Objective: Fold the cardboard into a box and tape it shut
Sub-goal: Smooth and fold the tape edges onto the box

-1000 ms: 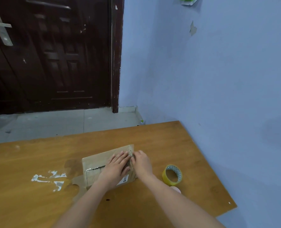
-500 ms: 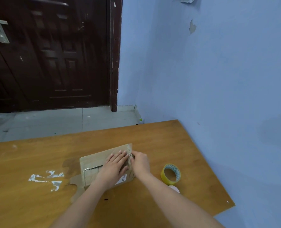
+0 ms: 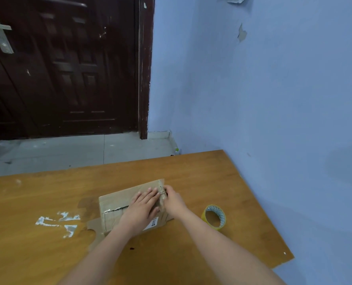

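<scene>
Box (image 3: 117,204) flat, lengthwise left-right

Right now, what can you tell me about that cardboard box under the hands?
The cardboard box is brown, low and folded closed, lying on the wooden table. Shiny clear tape covers its top, where a dark seam shows. A white barcode label sits on its near side, and a loose flap pokes out at its near left. The left hand presses flat on top; the right hand pinches at its right edge.
</scene>
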{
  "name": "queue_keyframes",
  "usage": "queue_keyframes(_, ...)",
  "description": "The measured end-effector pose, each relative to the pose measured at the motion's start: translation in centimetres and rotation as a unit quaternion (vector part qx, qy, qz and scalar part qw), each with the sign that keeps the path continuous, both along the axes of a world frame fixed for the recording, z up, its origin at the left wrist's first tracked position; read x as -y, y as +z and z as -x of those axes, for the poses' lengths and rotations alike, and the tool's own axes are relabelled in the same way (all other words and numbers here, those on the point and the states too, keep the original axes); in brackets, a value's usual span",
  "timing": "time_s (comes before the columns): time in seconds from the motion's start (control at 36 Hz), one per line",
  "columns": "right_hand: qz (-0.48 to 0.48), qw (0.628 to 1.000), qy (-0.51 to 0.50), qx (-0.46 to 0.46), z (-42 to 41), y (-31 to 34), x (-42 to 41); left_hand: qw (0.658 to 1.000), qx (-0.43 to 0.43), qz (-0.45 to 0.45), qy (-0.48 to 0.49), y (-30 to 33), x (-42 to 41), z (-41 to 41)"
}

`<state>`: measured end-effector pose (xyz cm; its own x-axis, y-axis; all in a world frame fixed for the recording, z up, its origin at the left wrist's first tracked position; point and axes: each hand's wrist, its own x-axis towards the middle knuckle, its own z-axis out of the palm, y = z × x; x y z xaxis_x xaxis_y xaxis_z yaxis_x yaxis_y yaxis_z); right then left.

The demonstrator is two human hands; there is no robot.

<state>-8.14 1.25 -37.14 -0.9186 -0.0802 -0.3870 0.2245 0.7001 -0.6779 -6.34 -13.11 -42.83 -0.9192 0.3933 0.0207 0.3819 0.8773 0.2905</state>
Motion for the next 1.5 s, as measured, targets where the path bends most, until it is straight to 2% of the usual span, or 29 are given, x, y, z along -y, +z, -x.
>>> queue_keyframes(0.08, 0.022, 1.0, 0.004, 0.016, 0.1, 0.5, 0.1, 1.0, 0.004, -0.004, -0.001, 0.0, 0.1, -0.1)
queue_keyframes(0.19, 0.038, 0.999, -0.007, -0.009, -0.2, 0.8, -0.1, 1.0, 0.005, -0.009, 0.0, 0.3, 0.0, -0.2)
queue_keyframes(0.36, -0.054, 0.997, -0.024, -0.045, -0.6, 0.1, -0.8, 1.0, 0.012, -0.019, -0.004, 0.7, 0.0, -0.2)
queue_keyframes(0.53, -0.094, 0.993, -0.027, -0.069, -1.6, -0.3, -1.3, 1.0, 0.009, -0.023, -0.002, 0.9, 0.0, -0.3)
queue_keyframes(0.78, -0.053, 0.996, -0.065, -0.023, -1.1, -0.1, -1.1, 1.0, 0.01, -0.021, -0.001, 0.8, 0.0, -0.3)
queue_keyframes(0.94, -0.07, 0.997, -0.021, -0.021, -1.6, -0.4, -0.8, 1.0, 0.011, -0.017, 0.002, 0.6, 0.0, -0.1)
queue_keyframes(1.06, -0.045, 0.999, 0.005, -0.001, -1.5, -0.1, -1.2, 1.0, 0.015, -0.016, 0.001, 0.5, 0.0, 0.0)
queue_keyframes(1.28, -0.057, 0.998, -0.019, -0.019, -2.1, -0.5, -1.7, 1.0, 0.009, -0.019, 0.002, 0.3, 0.1, -0.1)
queue_keyframes(1.5, 0.021, 0.998, -0.037, 0.035, -1.3, -0.2, -2.7, 1.0, 0.015, -0.02, 0.001, 0.2, 0.1, -0.1)
